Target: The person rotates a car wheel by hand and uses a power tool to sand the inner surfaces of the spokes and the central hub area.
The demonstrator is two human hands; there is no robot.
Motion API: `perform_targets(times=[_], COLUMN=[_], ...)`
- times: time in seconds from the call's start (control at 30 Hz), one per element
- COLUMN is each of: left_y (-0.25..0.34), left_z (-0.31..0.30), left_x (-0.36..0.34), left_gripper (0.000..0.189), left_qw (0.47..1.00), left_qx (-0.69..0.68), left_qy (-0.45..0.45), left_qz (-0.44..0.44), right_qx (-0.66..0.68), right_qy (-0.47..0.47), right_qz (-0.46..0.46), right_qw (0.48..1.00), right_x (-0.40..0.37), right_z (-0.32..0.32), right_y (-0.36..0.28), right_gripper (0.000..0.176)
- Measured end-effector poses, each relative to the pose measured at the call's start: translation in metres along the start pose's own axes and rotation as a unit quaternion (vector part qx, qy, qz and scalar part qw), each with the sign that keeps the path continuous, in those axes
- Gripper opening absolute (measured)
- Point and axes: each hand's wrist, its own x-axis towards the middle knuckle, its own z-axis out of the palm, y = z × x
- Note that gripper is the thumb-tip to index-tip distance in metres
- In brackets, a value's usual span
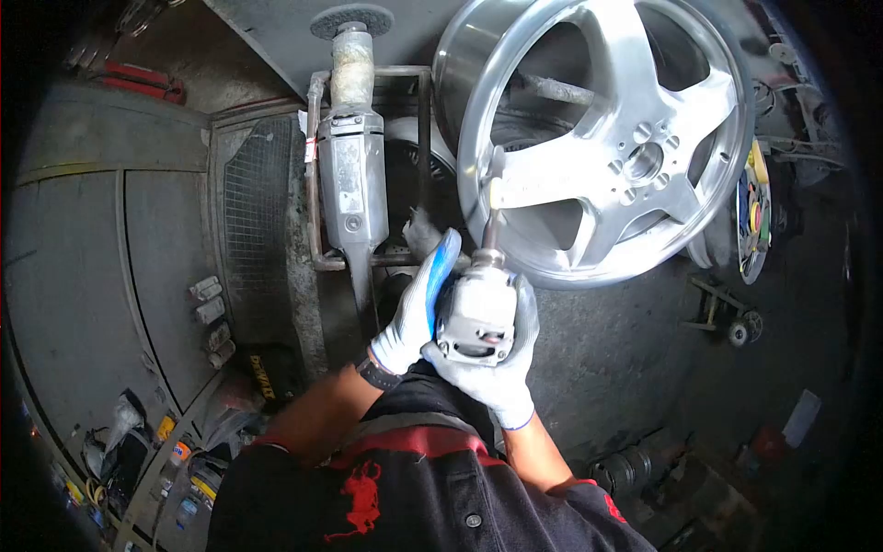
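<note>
A straight die grinder (478, 308) with a grey metal body points away from me, cradled between my two gloved hands. My left hand (414, 317), in a white glove with a blue palm, presses against its left side, with a stretched digit along it and the other fingers largely hidden. My right hand (501, 373) wraps the rear and right side of the body. The slim shaft of the grinder overlaps the left edge of a shiny five-spoke alloy wheel (543, 175), its pale tip (497, 190) right at a spoke's outer end.
Left of the wheel, a larger grey power tool (352, 184) with a round disc (351, 20) lies on a metal frame (425, 110). Metal cabinet panels (69, 248) stand at the left. A small wheeled stand (722, 313) and coloured discs (756, 216) are at the right.
</note>
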Motion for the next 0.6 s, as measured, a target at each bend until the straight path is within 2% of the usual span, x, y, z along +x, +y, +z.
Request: perform_targets(times=[0.03, 0.07, 0.1, 0.17, 0.2, 0.23, 0.27, 0.3, 0.37, 0.4, 0.47, 0.53, 0.57, 0.6], left_y=[0.002, 0.001, -0.008, -0.034, -0.006, -0.01, -0.02, -0.03, -0.03, -0.025, -0.011, 0.007, 0.008, 0.009], left_z=[0.01, -0.016, -0.031, -0.072, -0.046, -0.048, -0.054, -0.068, -0.071, -0.063, -0.042, -0.017, -0.021, -0.024], left_x=[-0.008, -0.004, -0.007, -0.01, -0.01, -0.007, -0.004, 0.001, 0.012, 0.016, 0.017, 0.01, 0.01, 0.011], left_gripper=[0.052, 0.051, 0.051, 0.054, 0.056, 0.056, 0.068, 0.086, 0.077, 0.075, 0.072, 0.071, 0.071, 0.071], left_qw=[0.994, 0.982, 0.992, 0.997, 0.958, 0.958, 0.992, 0.996, 0.983, 0.986, 0.988, 0.998, 0.998, 0.996], left_qx=[0.079, -0.079, -0.07, -0.025, -0.063, -0.062, -0.019, 0.025, 0.151, 0.134, 0.119, -0.043, -0.04, 0.013], left_qy=[-0.024, -0.171, -0.008, 0.069, -0.249, -0.249, -0.091, 0.069, 0.088, 0.088, 0.088, 0.046, 0.048, 0.085], left_qz=[0.066, -0.017, -0.107, -0.039, -0.125, -0.126, -0.087, -0.045, 0.052, 0.049, 0.046, -0.029, -0.03, 0.017], right_qx=[0.013, 0.02, 0.027, -0.015, -0.015, -0.027, -0.039, -0.039, 0.003, -0.027, -0.024, -0.006, -0.004, -0.006], right_qy=[-0.002, -0.013, -0.025, -0.041, -0.04, -0.072, -0.103, -0.102, -0.013, -0.019, -0.008, -0.014, -0.011, -0.006], right_qz=[0.001, 0.019, 0.038, 0.055, 0.055, 0.05, 0.045, 0.046, 0.067, 0.042, 0.021, -0.017, -0.016, -0.033], right_qw=[1.0, 1.0, 0.999, 0.998, 0.998, 0.996, 0.993, 0.993, 0.998, 0.999, 0.999, 1.0, 1.0, 0.999], right_x=[-0.003, -0.006, -0.01, -0.028, -0.027, -0.023, -0.02, -0.013, 0.003, 0.004, 0.006, 0.007, 0.01, 0.012], right_z=[-0.001, -0.002, -0.004, 0.003, 0.002, 0.0, -0.002, -0.003, -0.006, -0.005, 0.001, 0.004, 0.006, 0.009], right_y=[-0.003, -0.005, -0.006, -0.001, -0.001, -0.001, -0.002, -0.007, -0.017, -0.013, -0.009, -0.004, -0.004, -0.003], right_gripper=[0.122, 0.111, 0.101, 0.096, 0.096, 0.098, 0.099, 0.099, 0.104, 0.112, 0.114, 0.118, 0.118, 0.118])
